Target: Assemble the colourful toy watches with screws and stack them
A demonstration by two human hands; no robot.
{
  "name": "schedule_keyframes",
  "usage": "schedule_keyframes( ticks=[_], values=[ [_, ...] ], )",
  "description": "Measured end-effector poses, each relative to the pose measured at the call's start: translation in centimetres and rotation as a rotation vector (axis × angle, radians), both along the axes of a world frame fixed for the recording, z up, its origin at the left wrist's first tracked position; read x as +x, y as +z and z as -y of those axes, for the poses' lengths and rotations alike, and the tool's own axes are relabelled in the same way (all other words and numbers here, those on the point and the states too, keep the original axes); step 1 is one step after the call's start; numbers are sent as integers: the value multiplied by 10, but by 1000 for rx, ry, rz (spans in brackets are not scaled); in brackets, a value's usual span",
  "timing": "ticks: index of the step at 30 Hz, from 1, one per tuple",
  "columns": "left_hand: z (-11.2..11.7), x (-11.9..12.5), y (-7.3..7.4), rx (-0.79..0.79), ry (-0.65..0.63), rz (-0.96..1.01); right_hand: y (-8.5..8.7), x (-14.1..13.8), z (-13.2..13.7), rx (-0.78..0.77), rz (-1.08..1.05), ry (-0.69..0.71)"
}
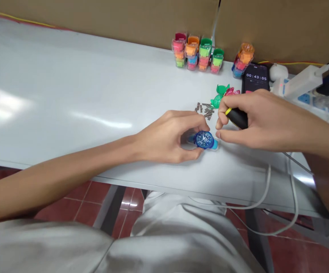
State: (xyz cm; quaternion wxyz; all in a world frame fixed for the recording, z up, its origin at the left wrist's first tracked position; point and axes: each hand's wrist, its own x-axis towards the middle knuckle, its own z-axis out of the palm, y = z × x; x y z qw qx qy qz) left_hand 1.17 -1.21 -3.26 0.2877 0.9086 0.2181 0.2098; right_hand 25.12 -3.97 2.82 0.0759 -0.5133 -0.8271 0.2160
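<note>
Watching through the head-worn camera from afar, I see the left hand (pixel 164 138) and the right hand (pixel 262 121) meeting over a white table (pixel 67 94), near its front edge. The blue wristwatch (pixel 204 139) sits just right of the middle of my view, dial up, and is pinched by the left fingers (pixel 188 127), which curl over it from its 9 o'clock side. A teal part of the watch shows at its 3 o'clock side.

The right fingers (pixel 232 138) are clenched around a black-handled screwdriver (pixel 237 117) with a yellow band at its end. The fingers hide its shaft and tip, so I cannot tell whether the tool touches the watch. The right fingertips lie just beside the watch at its 2 to 3 o'clock.

From the watch, a small heap of grey metal pieces (pixel 205 110) lies near at 12 o'clock. Green plastic pieces (pixel 219 96) and a pink plastic piece (pixel 230 91) lie at about 1 o'clock, just behind the right hand. Farther out at 12 o'clock, stacks of multicoloured plastic parts (pixel 198 51) stand against a cardboard wall (pixel 96 19). At 1 to 2 o'clock, a phone (pixel 255 77) shows a timer reading 00:43:05, with a white power strip (pixel 303 85) beyond it. White cables (pixel 269 189) hang over the table's front edge.
</note>
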Motion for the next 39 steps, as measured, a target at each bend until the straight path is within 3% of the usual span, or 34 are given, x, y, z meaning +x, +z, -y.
schedule_keyframes(
  ticks=[10, 19, 29, 34, 39],
  values=[
    [4, 3, 1, 33, 61, -58, -11, 0, 1, -77, 81, 138],
    [4, 3, 4, 36, 36, -74, -14, -1, 2, -108, 65, 131],
    [2, 1, -2, 9, 17, -123, -15, -1, 3, -99, 64, 128],
    [-3, -2, 7, 21, -36, -217, -15, -1, 1, -108, 49, 128],
    [-8, -5, 10, 35, -67, -95, -17, 0, -1, -102, 24, 111]
  ],
)
